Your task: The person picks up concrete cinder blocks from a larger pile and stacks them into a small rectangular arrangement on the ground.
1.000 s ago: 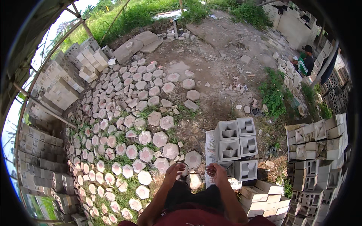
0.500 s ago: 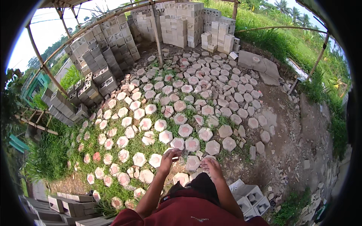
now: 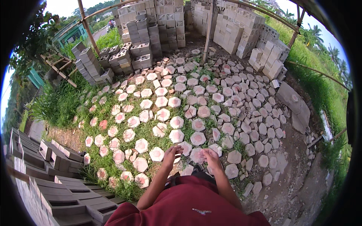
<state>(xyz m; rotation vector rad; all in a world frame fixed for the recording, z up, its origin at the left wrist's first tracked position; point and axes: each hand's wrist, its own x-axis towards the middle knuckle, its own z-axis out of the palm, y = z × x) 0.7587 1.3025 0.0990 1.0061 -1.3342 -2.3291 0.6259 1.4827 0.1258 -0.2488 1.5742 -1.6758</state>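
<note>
Outdoors, over grassy ground strewn with hexagonal pavers [image 3: 176,135], left hand [image 3: 172,153] and right hand [image 3: 209,155] hang open-gripped, empty.

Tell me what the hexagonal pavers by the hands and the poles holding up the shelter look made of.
Hexagonal pavers: probably cast concrete, matte and pale grey with pinkish centres, edges chalky and rough. Poles: likely bamboo, tan and round, with joints along their length. The left hand and right hand hang above the pavers.

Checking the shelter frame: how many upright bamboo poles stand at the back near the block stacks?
2: one bamboo pole left of the grey block stacks, one pole between those and the pale stacks. Others may be hidden.
</note>
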